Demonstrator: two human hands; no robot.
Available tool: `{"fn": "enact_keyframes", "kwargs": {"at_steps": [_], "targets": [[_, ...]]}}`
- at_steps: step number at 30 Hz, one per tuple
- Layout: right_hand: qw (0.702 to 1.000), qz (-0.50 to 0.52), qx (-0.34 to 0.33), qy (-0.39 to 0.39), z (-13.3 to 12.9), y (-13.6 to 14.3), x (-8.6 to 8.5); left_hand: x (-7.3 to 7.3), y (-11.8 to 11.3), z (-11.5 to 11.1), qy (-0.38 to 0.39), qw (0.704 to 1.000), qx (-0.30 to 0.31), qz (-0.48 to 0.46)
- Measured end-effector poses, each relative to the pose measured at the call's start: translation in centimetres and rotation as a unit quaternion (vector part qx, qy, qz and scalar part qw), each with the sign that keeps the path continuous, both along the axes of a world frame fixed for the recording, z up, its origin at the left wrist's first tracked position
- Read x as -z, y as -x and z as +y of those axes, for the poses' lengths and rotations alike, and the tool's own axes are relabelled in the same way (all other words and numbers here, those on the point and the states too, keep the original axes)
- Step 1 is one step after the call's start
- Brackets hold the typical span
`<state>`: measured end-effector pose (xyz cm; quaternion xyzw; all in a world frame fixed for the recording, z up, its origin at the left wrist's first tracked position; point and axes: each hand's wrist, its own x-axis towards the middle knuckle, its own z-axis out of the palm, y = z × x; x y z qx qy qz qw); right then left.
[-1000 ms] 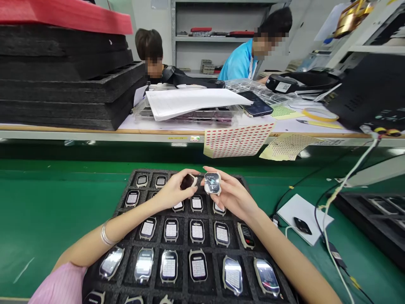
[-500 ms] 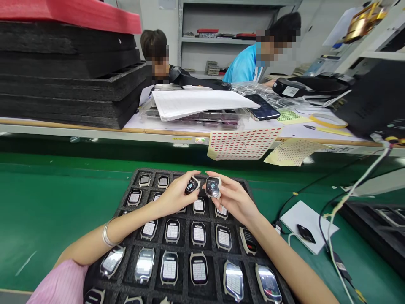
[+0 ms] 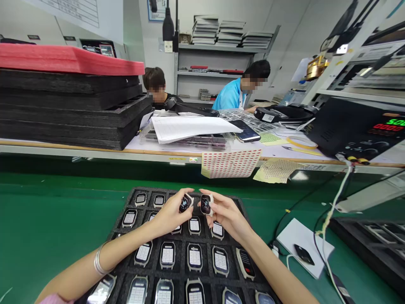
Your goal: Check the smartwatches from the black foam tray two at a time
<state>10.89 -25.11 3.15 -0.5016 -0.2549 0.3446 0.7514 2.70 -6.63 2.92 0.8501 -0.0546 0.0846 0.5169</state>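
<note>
I have one small watch (image 3: 185, 203) pinched in my left hand (image 3: 172, 215) and another watch (image 3: 206, 204) in my right hand (image 3: 226, 213). They are up close but apart, low in the middle, over the black tray (image 3: 164, 191). I think moving either one calls for a soft grip.

The black box (image 3: 335, 126) shows green digits (image 3: 396, 122), "5.0" — cut by the edge — above blurred red digits (image 3: 388, 127).

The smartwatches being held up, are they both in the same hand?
No, the left hand holds one smartwatch and the right hand holds another smartwatch.
</note>
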Motion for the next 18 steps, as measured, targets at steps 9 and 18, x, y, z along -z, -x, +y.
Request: {"fn": "enact_keyframes", "kwargs": {"at_steps": [9,18], "targets": [[1.000,0.000,0.001,0.017,0.07,0.24,-0.11,0.35,-0.07,0.29,0.007,1.000,-0.003,-0.017],[1.000,0.000,0.000,0.018,0.23,0.21,0.05,0.38,-0.27,0.69,0.013,1.000,-0.017,-0.022]]}}
